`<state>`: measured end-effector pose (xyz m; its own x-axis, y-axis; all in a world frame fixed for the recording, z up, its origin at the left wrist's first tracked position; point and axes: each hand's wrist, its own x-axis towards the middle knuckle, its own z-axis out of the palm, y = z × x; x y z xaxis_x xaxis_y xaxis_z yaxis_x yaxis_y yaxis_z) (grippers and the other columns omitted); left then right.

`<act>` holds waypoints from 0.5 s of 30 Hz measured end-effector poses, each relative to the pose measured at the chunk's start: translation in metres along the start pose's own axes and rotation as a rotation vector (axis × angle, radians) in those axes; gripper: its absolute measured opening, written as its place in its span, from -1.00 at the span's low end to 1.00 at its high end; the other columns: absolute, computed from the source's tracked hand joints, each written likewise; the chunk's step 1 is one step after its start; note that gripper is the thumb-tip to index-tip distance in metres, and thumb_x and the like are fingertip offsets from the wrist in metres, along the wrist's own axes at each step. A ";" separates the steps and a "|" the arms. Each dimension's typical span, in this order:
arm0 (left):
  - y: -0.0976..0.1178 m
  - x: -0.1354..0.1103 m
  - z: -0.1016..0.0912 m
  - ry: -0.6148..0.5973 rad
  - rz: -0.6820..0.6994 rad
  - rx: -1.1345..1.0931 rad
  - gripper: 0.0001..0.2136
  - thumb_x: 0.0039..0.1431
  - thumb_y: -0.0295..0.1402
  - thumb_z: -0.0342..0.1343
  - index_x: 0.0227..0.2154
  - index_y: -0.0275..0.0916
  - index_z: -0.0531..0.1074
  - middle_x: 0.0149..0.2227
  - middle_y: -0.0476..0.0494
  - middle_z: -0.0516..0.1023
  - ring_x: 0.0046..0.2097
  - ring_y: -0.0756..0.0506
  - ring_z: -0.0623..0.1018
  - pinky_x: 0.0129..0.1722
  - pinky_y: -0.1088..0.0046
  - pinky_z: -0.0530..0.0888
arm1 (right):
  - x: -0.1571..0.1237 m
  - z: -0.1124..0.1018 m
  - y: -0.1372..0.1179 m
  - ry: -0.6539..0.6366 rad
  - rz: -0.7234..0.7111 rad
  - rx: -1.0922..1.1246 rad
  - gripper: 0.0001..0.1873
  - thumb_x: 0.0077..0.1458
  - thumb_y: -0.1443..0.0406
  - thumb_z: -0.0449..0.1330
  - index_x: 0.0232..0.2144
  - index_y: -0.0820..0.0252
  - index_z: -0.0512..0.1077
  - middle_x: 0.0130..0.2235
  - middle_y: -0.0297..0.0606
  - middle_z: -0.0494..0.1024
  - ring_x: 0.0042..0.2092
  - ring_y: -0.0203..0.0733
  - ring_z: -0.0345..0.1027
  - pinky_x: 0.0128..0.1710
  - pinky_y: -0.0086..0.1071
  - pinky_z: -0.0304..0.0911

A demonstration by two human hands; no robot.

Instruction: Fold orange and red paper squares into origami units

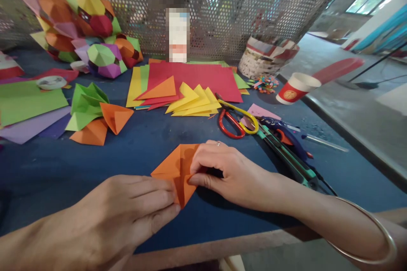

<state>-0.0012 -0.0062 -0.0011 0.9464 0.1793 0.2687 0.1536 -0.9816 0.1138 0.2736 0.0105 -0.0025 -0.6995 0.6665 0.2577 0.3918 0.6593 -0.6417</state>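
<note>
An orange sheet of folding paper (171, 161), creased into a pointed shape, lies near the front edge of the blue table. My right hand (219, 165) pinches its right flap between thumb and fingers; a ring shows on one finger. With fingers together, my left hand (136, 207) grips the paper's lower left side, and its fingertips cover part of that edge. Beyond the hands, folded orange pieces (116, 117) and folded green pieces (87, 103) stand to the left. Folded yellow pieces (197, 100) lie in an overlapping row farther back.
Scissors (232, 123) and a green-black cutter (286, 156) lie right of my right hand. A paper cup (297, 88) and a woven basket (265, 59) stand behind them. Finished paper balls (103, 57) are piled back left. Red sheets (197, 74) lie before a perforated metal screen (216, 21).
</note>
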 end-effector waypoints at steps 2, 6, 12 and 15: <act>0.001 0.000 -0.001 0.002 0.003 -0.021 -0.52 0.19 -0.57 -0.12 0.15 -0.32 0.41 -0.05 -0.19 0.71 -0.08 -0.10 0.67 -0.08 0.50 0.58 | 0.000 0.006 -0.001 0.034 0.044 -0.019 -0.79 0.37 0.32 0.32 -0.36 0.24 0.50 -0.33 -0.32 0.56 -0.23 -0.23 0.38 -0.11 -0.32 0.19; 0.002 -0.002 0.001 0.002 -0.008 -0.029 -0.52 0.20 -0.56 -0.09 0.16 -0.33 0.42 0.00 -0.19 0.71 -0.01 -0.09 0.66 0.03 0.53 0.56 | 0.000 0.013 -0.004 0.076 0.116 -0.083 -0.76 0.33 0.28 0.35 -0.39 0.22 0.46 -0.38 -0.36 0.51 -0.27 -0.22 0.30 -0.16 -0.31 0.12; 0.004 -0.004 0.005 0.012 -0.019 -0.050 -0.54 0.23 -0.58 -0.14 0.13 -0.35 0.44 0.00 -0.23 0.71 0.00 -0.09 0.67 0.04 0.52 0.58 | 0.001 0.016 -0.005 0.081 0.138 -0.110 -0.76 0.30 0.32 0.36 -0.40 0.22 0.43 -0.38 -0.38 0.48 -0.28 -0.24 0.27 -0.16 -0.31 0.09; 0.007 -0.008 0.009 0.082 -0.065 -0.027 -0.56 0.25 -0.57 -0.12 0.12 -0.33 0.46 -0.01 -0.22 0.72 -0.01 -0.11 0.68 0.03 0.48 0.62 | 0.001 0.016 -0.005 0.078 0.140 -0.108 -0.75 0.30 0.32 0.36 -0.40 0.22 0.43 -0.38 -0.38 0.48 -0.28 -0.24 0.26 -0.16 -0.31 0.08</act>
<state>-0.0053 -0.0149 -0.0107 0.9080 0.2486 0.3372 0.2053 -0.9657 0.1592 0.2612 0.0020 -0.0105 -0.5874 0.7762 0.2293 0.5468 0.5895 -0.5946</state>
